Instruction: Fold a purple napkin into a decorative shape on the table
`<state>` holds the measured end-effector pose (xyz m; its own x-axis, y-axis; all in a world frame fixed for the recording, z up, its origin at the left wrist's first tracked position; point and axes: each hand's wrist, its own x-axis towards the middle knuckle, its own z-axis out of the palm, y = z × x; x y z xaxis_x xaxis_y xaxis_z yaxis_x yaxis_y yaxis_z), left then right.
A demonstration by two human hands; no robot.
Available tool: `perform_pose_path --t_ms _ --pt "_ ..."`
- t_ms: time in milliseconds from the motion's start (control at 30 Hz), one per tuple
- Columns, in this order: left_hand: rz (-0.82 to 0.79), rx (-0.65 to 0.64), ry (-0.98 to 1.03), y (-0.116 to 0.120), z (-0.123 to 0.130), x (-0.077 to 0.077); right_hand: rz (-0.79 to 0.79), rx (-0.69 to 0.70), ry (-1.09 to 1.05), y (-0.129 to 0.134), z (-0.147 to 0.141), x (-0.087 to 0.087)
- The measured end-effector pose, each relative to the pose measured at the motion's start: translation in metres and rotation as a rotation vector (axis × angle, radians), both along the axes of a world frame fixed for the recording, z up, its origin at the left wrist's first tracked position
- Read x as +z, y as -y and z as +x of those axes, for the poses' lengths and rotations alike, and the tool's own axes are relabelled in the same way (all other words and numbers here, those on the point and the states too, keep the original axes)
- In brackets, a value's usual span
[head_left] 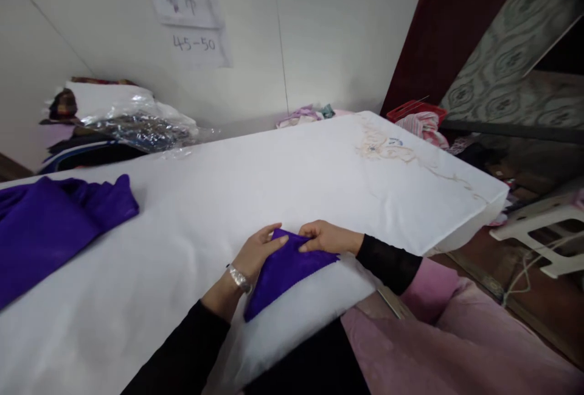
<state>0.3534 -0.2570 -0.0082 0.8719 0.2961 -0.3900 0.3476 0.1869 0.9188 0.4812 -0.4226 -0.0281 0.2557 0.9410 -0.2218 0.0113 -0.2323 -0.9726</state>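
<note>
A folded piece of purple cloth (pixel 292 266) lies at the front edge of the white-covered table (pixel 274 182), one corner pointing away from me. My left hand (pixel 256 255), with a silver watch on the wrist, grips its left upper edge between thumb and fingers. On the other side my right hand (pixel 325 237) pinches the upper right edge, fingers curled and thumb on top. A larger heap of purple cloth (pixel 55 218) rests at the table's left end, apart from both hands.
Behind the table at left sits a pile of fabric with clear plastic wrap (pixel 146 124). A red basket (pixel 417 112) holding striped cloth stands beyond the far right corner. A white plastic stool (pixel 542 234) is at right. Handwritten paper (pixel 191 42) hangs on the wall.
</note>
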Motion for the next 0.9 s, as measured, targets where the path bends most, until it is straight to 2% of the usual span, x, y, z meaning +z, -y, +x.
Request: perform_pose_path --t_ms 100,200,267,400,467,567,633,667,733,800,900 --pt "-0.079 -0.168 -0.021 -0.002 -0.003 0.0 0.009 0.011 0.066 0.001 0.002 0.007" --pt "-0.002 -0.241 0.005 -0.003 -0.004 0.002 0.017 0.031 0.253 0.003 0.003 0.018" --pt "0.142 -0.239 0.034 -0.001 -0.003 0.007 0.031 0.048 0.417 0.003 0.005 0.025" --pt "0.571 -0.184 0.113 0.002 -0.003 0.03 0.053 0.037 0.675 0.004 0.013 0.032" --pt "0.755 -0.156 0.157 0.0 -0.003 0.043 0.084 -0.059 0.796 0.007 0.017 0.032" --pt "0.98 -0.097 0.169 -0.01 -0.002 0.058 0.198 -0.375 0.921 0.016 0.011 0.028" --pt "1.144 -0.027 0.146 -0.017 0.0 0.061 0.265 -0.545 0.794 0.022 -0.004 0.022" --pt "1.232 0.003 0.127 -0.019 0.002 0.06 0.279 -0.565 0.643 0.024 -0.014 0.019" --pt "1.407 0.019 0.109 -0.017 0.005 0.053 0.246 -0.458 0.171 0.025 -0.036 0.014" --pt "1.556 -0.035 0.174 -0.007 0.007 0.039 0.249 -0.373 -0.291 0.021 -0.054 0.011" --pt "1.717 -0.168 0.456 0.017 0.005 0.009 0.372 -0.351 -0.729 0.014 -0.063 0.011"
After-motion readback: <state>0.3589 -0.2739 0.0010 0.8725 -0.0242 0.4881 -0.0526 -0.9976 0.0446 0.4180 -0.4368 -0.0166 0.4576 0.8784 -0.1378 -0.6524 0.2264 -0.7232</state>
